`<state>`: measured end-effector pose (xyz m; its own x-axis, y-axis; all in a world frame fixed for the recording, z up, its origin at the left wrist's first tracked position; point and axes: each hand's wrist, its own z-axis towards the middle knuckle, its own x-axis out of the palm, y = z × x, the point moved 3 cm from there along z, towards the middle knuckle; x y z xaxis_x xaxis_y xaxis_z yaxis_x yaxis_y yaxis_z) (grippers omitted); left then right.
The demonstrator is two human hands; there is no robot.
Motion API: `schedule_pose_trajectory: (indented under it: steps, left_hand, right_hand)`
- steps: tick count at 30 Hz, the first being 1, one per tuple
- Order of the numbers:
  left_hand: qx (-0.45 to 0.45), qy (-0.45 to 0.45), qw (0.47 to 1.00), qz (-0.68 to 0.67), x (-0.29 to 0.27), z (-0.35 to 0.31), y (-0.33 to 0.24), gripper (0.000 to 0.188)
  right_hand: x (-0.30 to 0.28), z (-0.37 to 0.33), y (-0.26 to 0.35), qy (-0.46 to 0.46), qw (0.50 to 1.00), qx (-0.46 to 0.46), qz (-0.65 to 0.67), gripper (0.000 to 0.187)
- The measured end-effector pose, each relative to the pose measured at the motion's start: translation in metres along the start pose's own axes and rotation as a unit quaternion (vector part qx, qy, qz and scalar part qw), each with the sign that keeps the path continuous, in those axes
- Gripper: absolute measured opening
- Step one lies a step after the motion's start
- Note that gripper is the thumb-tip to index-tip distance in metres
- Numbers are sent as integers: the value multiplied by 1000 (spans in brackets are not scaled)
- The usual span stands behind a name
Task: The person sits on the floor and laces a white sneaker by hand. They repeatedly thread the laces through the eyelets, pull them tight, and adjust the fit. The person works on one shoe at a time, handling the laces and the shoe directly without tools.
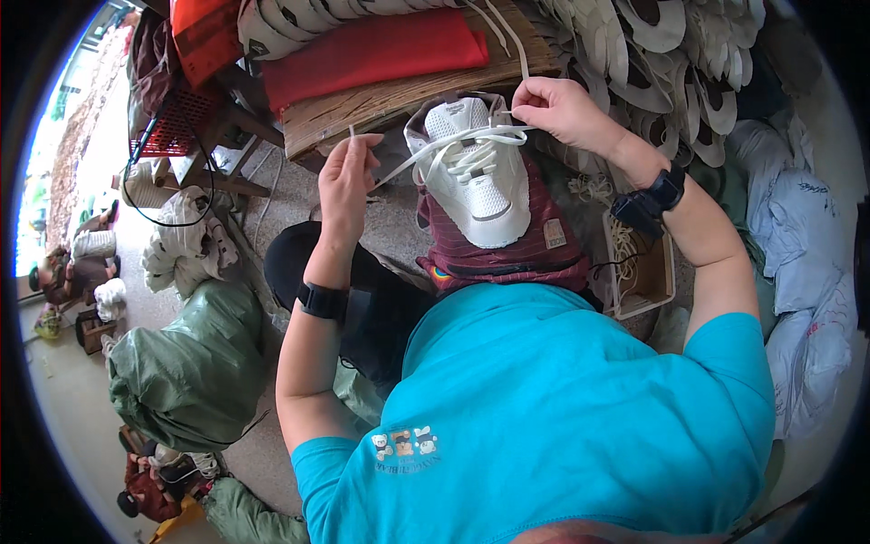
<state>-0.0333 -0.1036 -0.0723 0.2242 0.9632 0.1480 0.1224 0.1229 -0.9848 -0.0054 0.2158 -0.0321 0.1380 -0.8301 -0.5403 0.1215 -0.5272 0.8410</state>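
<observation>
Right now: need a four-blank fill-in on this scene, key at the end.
The left hand and right hand each pinch a white ____.
The cloth on the wooden tabletop is coloured ____.
Both wrist straps are ____ in colour.
The animal print on the shirt sits on the person's ____ side.
Missing words: lace; red; black; left.

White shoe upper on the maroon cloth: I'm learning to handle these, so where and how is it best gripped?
Probably by the toe of the white shoe upper, from the torso side, thumb above, fingers beneath. It is rounded, lace-free and points toward the torso, while the left hand and right hand hold white lace across the other end.
</observation>
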Motion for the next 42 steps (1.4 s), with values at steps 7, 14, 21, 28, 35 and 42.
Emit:
schedule_pose_trajectory:
  steps: [7,14,21,28,35,42]
  left_hand:
    - [58,55,986,144,20,-2,5,28]
    - [81,112,949,284,31,1,5,24]
    - [-73,83,967,230,35,9,2,25]
    - [-157,138,931,300,44,27,-12,26]
    - [92,173,867,459,36,34,-47,21]
    - [127,260,871,397,33,44,-34,26]
  right_hand:
    - [6,4,27,-19,987,-14,-156,10]
    - [27,3,52,-28,886,-154,-436,14]
    - [29,11,61,22,900,-88,-425,17]
    - [5,30,20,189,973,107,78,21]
    - [-2,31,34,240,966,54,-83,19]
    - [-5,46,19,274,959,67,-19,17]
